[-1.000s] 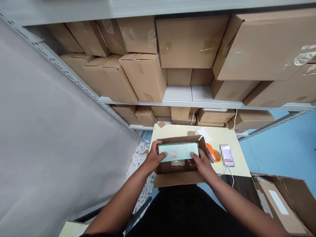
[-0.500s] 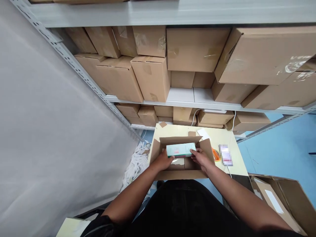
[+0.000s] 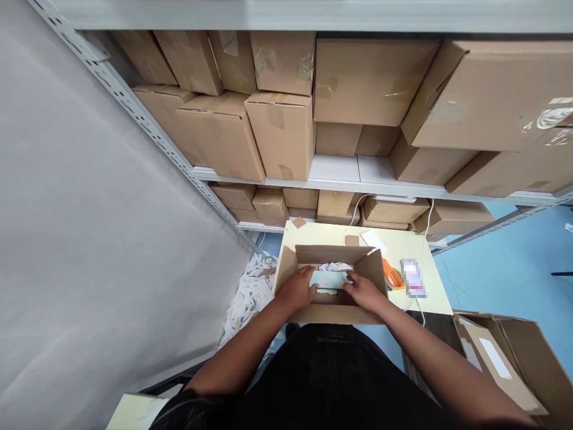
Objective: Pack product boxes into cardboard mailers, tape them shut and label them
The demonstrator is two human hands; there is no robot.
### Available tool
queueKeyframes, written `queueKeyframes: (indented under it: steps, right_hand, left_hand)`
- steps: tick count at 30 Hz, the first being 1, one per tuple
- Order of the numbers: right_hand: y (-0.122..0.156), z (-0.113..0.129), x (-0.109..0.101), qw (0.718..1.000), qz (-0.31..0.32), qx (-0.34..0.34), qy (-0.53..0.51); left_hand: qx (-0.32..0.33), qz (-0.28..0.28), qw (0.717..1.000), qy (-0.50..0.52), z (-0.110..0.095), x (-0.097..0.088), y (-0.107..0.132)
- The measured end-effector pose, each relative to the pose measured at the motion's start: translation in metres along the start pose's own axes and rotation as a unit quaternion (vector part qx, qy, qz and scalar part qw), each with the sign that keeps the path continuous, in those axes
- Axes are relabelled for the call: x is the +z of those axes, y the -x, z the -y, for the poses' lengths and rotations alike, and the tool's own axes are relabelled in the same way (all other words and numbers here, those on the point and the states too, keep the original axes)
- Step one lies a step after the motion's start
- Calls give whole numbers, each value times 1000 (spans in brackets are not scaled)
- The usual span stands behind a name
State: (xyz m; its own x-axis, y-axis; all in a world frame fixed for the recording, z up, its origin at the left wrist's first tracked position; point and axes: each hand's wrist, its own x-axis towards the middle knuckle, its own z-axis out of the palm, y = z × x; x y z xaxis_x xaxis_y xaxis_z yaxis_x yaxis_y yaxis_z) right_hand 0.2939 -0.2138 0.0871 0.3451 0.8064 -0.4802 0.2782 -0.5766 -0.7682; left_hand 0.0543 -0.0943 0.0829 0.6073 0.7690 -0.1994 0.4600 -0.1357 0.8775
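Observation:
An open cardboard box stands on a small pale yellow table. Inside it lies a flat mint-green package. My left hand grips the package's left end and my right hand grips its right end, both reaching down into the box. Behind the package, crumpled white paper shows inside the box.
Orange scissors and a blurred small item lie on the table right of the box. Shelves of brown cartons rise behind. A white curtain hangs left, paper strips litter the floor, and an open carton sits at right.
Both hands have lowered the green package from above the box rim down into the box. The camera has tilted slightly.

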Motion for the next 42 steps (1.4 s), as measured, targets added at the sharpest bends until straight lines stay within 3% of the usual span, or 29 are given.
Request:
queueKeyframes:
  steps: [2, 3, 4, 7, 9, 10, 12, 15, 19, 23, 27, 32, 34, 37, 42]
  right_hand:
    - [31, -9, -11, 994, 1, -92, 66]
    - [46, -16, -16, 988, -24, -117, 98]
    - [59, -25, -19, 980, -91, -123, 130]
    - [78, -48, -23, 935, -300, -72, 172]
    - [75, -59, -22, 933, -346, 4, 95]
    - [71, -63, -21, 945, -323, 44, 25]
    - [61, -71, -20, 964, -207, 114, -123]
    - [48, -83, -21, 966, -70, 140, -204]
    - [27, -99, -35, 975, -19, 104, -194]
    - [-3, -109, -64, 998, 27, 47, -37]
    - [-29, -107, -87, 994, 86, -1, 70]
    - [-44, -94, -106, 988, 141, 64, -9]
    - [-45, -87, -113, 979, 189, 73, 5]
    - [-36, -71, -115, 962, 245, 60, 106]
    - [6, -44, -80, 934, 316, -10, 168]
  left_hand:
    - [78, -39, 994, -71, 1, -14, 26]
    - [93, -71, 988, -105, 5, -20, 38]
    - [90, -111, 982, -127, 11, -25, 49]
    - [24, -234, 965, -113, 36, -28, 67]
    - [-47, -278, 959, -12, 54, -23, 69]
    - [-83, -286, 953, 62, 63, -19, 68]
    - [-136, -277, 928, 208, 77, -8, 64]
    - [-166, -266, 889, 334, 86, 7, 60]
    - [-178, -271, 861, 392, 80, 27, 64]
    - [-175, -295, 844, 412, 67, 51, 71]
    - [-164, -335, 815, 443, 51, 84, 72]
    - [-181, -250, 858, 411, 23, 118, 79]
    - [-177, -264, 865, 388, 14, 125, 93]
    - [-162, -303, 859, 380, 5, 136, 132]
    - [-155, -389, 838, 349, -6, 155, 228]
